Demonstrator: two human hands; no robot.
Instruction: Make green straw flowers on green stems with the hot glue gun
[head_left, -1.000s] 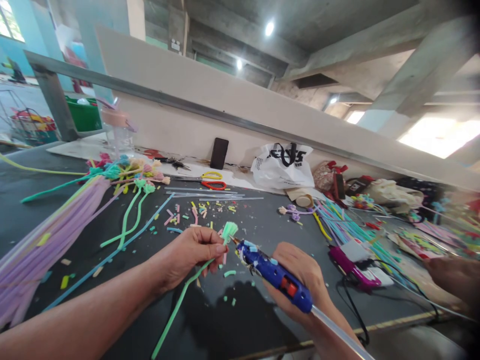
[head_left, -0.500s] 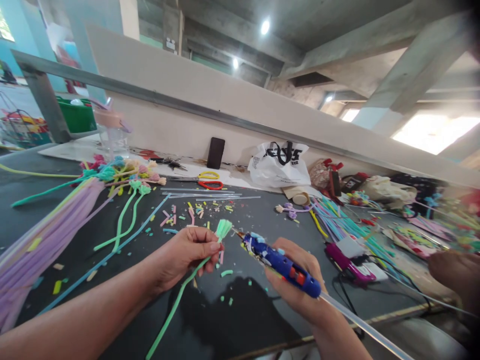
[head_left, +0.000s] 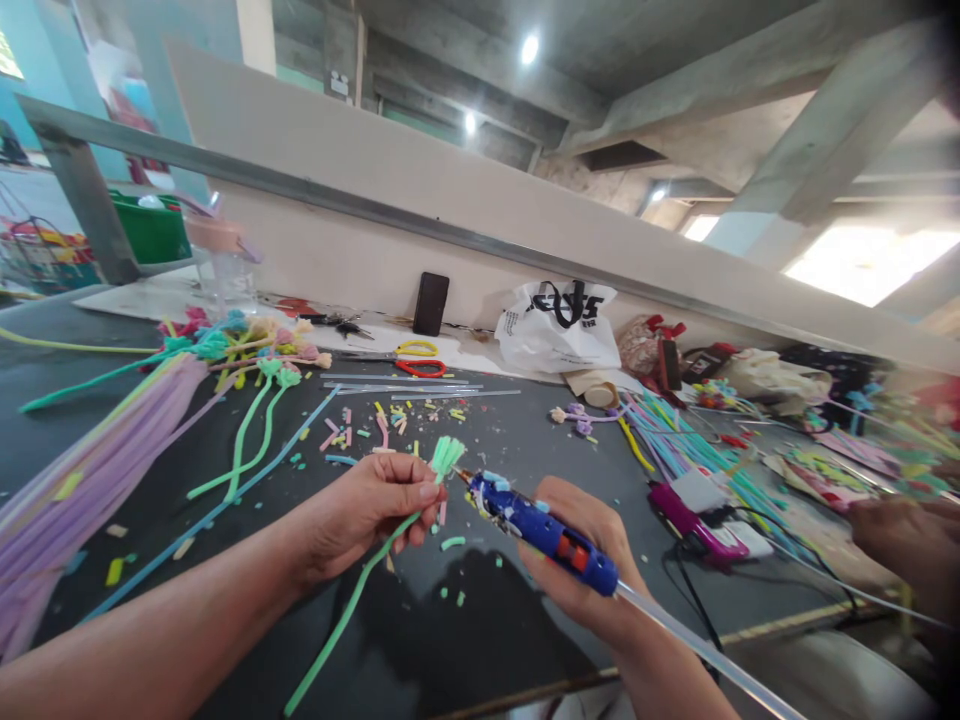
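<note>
My left hand [head_left: 373, 503] pinches a green pipe cleaner [head_left: 352, 605] just below its looped, tufted tip [head_left: 447, 455], holding it upright over the dark table [head_left: 465, 640]. My right hand [head_left: 581, 560] grips a blue glue gun [head_left: 544, 533] with a clear glue stick [head_left: 697, 650] trailing from its back. The gun's nozzle points left and sits right beside the green tip, almost touching it.
A purple pipe cleaner bundle [head_left: 82, 490] and finished coloured stems [head_left: 240, 345] lie at left. Cut scraps [head_left: 390, 420], scissors [head_left: 420, 368], a black phone [head_left: 430, 304], a white bag [head_left: 559, 328] and straws [head_left: 675, 440] fill the back. Another person's hand [head_left: 907, 540] is at right.
The glue gun's nozzle has come back in close to the green tip after drawing slightly away. My left hand has kept its hold, nearly still.
</note>
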